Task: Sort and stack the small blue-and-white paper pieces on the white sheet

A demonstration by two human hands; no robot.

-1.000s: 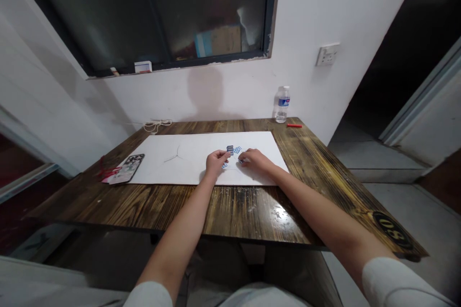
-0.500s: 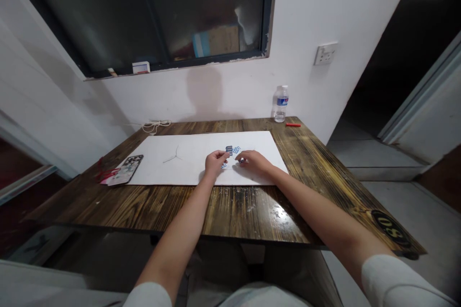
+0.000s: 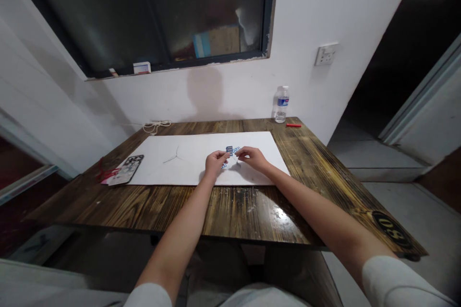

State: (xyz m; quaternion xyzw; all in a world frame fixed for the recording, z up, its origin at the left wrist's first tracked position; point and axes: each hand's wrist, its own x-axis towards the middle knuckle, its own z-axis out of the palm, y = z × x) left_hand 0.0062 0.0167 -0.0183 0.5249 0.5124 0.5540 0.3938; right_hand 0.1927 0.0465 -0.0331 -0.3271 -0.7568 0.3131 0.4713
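Your left hand (image 3: 215,163) still pinches a dark-blue piece (image 3: 229,149) over the right half of the white board (image 3: 194,144). Your right hand (image 3: 254,157) has moved left to meet it, fingertips narrowed; contents: can't tell. Likely joint work there. Counts: phone (image 3: 130,170), 1; loose blue pieces (image 3: 224,166), partly hidden, uncounted; bottle (image 3: 282,106), 1; red pen (image 3: 294,125), 1.

Near the centre of the head view, the left hand (image 3: 215,163) pinches a small dark-blue piece (image 3: 229,149) above a white board (image 3: 194,153), while the right hand (image 3: 253,157) is just beside it, whether gripping anything unclear. At the board's left end lies a dark-edged patterned object (image 3: 131,168), and 1 clear bottle (image 3: 281,105) stands right of centre near 1 red stick (image 3: 294,125). A "08" disc (image 3: 391,229) marks the wooden table (image 3: 173,206) at lower right.
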